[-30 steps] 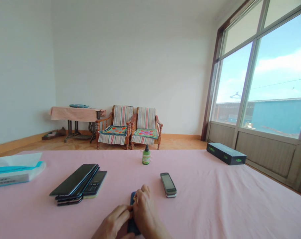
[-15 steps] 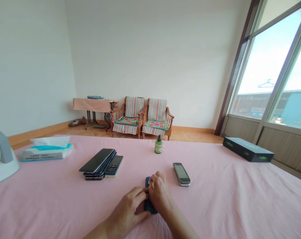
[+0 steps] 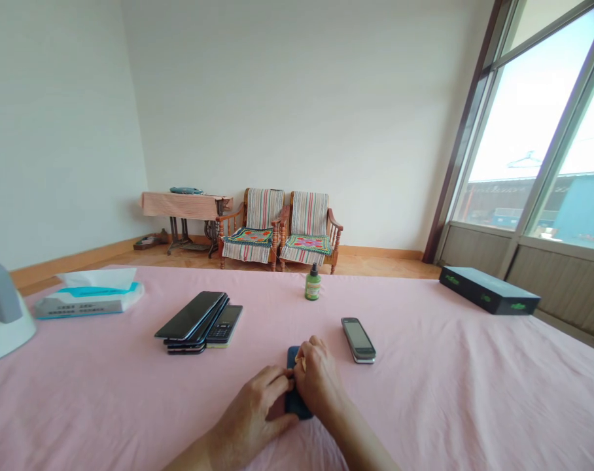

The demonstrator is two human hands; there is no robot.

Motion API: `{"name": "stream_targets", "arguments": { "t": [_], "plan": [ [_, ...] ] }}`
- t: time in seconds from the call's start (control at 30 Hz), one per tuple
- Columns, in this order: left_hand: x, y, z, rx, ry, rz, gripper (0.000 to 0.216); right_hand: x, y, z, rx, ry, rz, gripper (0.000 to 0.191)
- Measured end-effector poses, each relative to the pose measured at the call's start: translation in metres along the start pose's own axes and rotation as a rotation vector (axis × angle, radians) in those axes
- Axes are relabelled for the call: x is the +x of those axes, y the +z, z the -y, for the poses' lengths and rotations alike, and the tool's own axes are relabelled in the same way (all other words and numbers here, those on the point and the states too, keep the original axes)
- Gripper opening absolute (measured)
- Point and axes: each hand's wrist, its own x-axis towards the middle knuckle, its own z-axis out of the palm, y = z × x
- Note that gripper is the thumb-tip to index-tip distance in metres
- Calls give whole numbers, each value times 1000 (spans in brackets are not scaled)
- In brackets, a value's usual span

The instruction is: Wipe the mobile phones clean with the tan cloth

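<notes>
Both my hands rest on a small dark phone (image 3: 292,356) lying on the pink tablecloth (image 3: 449,392) near the front edge. My left hand (image 3: 258,412) grips its left side with curled fingers. My right hand (image 3: 317,379) covers its right side, fingers bent and pinched at the phone's edge. Most of the phone is hidden under the hands. A grey phone (image 3: 358,339) lies face up just right of my right hand.
A stack of dark phones (image 3: 192,322) with a keypad phone (image 3: 224,325) beside it lies left of centre. A green bottle (image 3: 313,284), a tissue pack (image 3: 88,296), a dark box (image 3: 488,298) and a white appliance (image 3: 0,320) also stand on the table. Two chairs (image 3: 282,230) stand behind.
The view swung from the window side toward the left, bringing the white appliance into sight. My hands stayed on the dark phone with barely any shift.
</notes>
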Motion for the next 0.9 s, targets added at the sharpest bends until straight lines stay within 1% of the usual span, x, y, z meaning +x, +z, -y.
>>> {"name": "stream_targets", "arguments": {
  "t": [0.2, 0.57, 0.73, 0.9],
  "plan": [
    [0, -1, -1, -11, 8, -9, 32, 2, 0, -1, 5, -5, 14, 22],
    [0, 0, -3, 10, -5, -2, 37, 3, -1, 0, -1, 0, 15, 22],
    [-1, 0, -1, 14, 0, 1, 33, 4, 0, -1, 3, -13, 23, 23],
    [-1, 0, -1, 24, 0, 1, 35, 5, -1, -3, 8, 2, 27, 21]
  ]
}}
